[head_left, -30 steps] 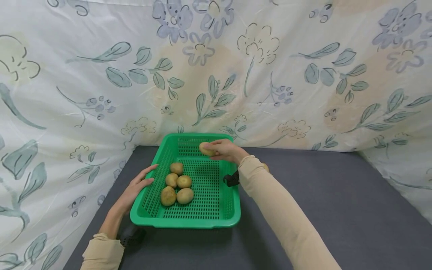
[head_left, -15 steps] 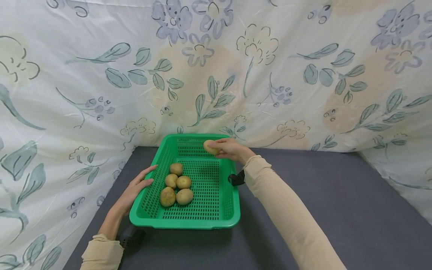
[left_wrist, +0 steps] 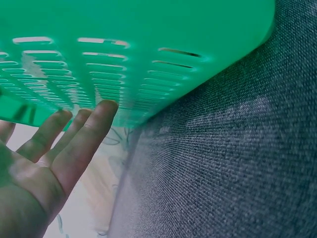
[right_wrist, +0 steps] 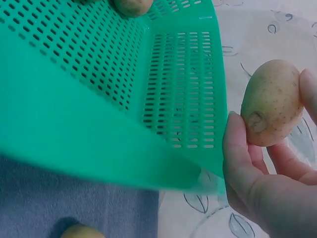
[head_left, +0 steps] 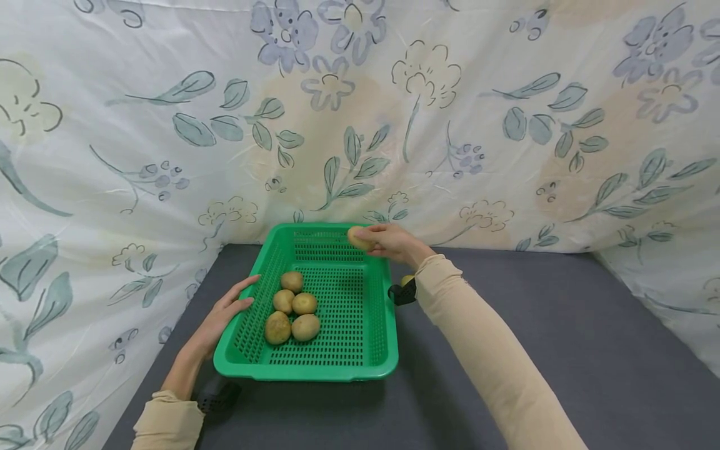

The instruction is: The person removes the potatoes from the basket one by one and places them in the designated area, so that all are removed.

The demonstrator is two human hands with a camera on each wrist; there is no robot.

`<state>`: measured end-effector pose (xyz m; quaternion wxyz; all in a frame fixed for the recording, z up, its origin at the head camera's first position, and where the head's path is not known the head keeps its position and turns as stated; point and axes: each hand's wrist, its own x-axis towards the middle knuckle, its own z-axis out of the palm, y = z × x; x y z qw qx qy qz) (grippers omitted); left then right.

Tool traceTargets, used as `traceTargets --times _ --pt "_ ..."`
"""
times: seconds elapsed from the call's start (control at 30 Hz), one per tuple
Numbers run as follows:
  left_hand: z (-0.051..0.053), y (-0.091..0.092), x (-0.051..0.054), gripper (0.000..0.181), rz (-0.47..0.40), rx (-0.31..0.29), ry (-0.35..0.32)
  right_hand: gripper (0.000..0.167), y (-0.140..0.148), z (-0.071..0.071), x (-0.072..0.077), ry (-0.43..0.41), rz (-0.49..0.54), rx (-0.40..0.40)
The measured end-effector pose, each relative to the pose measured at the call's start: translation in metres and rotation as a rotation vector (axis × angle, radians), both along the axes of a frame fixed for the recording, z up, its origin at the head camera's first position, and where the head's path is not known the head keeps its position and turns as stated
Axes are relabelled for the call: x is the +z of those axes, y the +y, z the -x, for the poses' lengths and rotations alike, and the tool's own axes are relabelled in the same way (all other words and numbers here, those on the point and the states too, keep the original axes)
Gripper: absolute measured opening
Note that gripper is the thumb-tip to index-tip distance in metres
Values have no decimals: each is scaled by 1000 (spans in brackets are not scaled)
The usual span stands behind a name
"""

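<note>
A green plastic basket [head_left: 306, 372] with slotted walls holds several potatoes [head_left: 305, 304], grouped toward its left side. My right hand [head_left: 394, 240] pinches a potato [right_wrist: 274, 101] between thumb and fingers, raised over the back right corner of the basket. At the left wall, my left hand [head_left: 222, 315] rests with its fingertips by the rim. The left wrist view shows fingers [left_wrist: 81, 141] fairly straight, touching or close to the outside of the slotted wall.
Another potato [head_left: 407, 280] lies on the dark grey tabletop [head_left: 506, 325] right of the basket, partly hidden by the right wrist's black strap device [head_left: 402, 292]. A floral cloth [head_left: 360, 125] hangs behind and at the sides.
My right hand has moved a little to the right and back with the potato, toward the basket's back right corner. My left hand and the basket have stayed in place.
</note>
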<state>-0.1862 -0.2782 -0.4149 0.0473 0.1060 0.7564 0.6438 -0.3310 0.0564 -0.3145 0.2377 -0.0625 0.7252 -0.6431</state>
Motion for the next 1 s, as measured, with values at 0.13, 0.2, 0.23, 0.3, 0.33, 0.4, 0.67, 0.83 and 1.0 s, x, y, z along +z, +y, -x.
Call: traceTargets --times 0.13,0.2,0.23,0.3,0.33,0.4,0.67,0.83,1.0 --pt "0 0 0 56 -8 -5 -2 55 6 1 1 0 22 -5" --pt "0 0 0 56 -7 -5 0 55 10 2 1 5 26 -3" --pt "0 0 0 56 -7 -5 0 54 12 3 0 4 28 -5" --pt "-1 0 1 56 -4 -3 -1 53 17 3 0 7 24 -5" --pt "-1 0 1 56 -5 -2 -3 53 19 4 -1 7 22 -7" --pt "-1 0 1 57 -8 -7 -8 53 25 4 -2 5 16 -12" --pt "0 1 2 57 -5 3 -11 57 52 5 -5 16 -13 -45" --pt "0 0 1 56 -19 -10 -10 57 68 8 -11 12 -64 -67" --pt "-1 0 0 57 -25 -11 -11 57 83 11 -19 9 -95 -78"
